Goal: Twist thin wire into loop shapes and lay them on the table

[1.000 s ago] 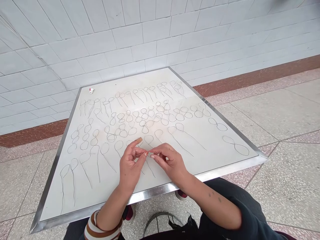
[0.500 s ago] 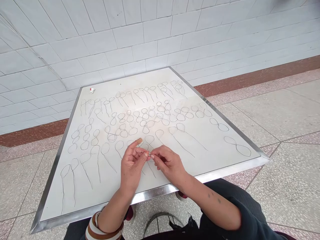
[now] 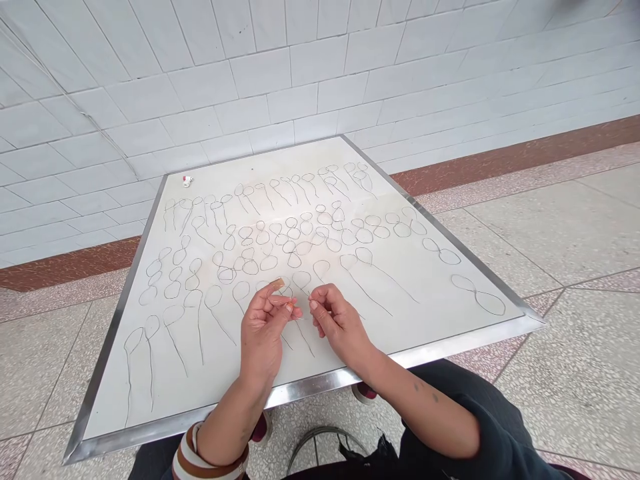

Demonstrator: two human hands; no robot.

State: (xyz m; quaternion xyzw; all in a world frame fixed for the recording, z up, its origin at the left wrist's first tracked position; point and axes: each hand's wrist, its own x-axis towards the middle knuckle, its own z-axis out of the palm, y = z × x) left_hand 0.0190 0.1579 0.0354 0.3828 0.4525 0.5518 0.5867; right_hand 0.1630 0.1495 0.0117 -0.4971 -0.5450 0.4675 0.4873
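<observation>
Near the table's front edge, my left hand [image 3: 264, 328] pinches a thin wire between thumb and fingers; a tan wrap covers one fingertip. My right hand [image 3: 339, 323] is just to its right, thumb and index finger pressed together; whatever they hold is too small to make out. A gap separates the two hands. Under and beyond them, many thin wires lie on the white table [image 3: 400, 280]. Some are single loops with long tails, such as a looped wire [image 3: 151, 363] at the left; others are figure-eights, such as a twisted wire [image 3: 475, 291] at the right.
A small red and white object [image 3: 187, 181] lies at the table's far left corner. Metal trim [image 3: 310, 389] edges the table. Behind stands a white tiled wall [image 3: 315, 67]. A round metal frame [image 3: 325, 437] shows below the front edge.
My hands were touching at the fingertips; now they are apart, with my right hand moved slightly right. The view has shifted slightly.
</observation>
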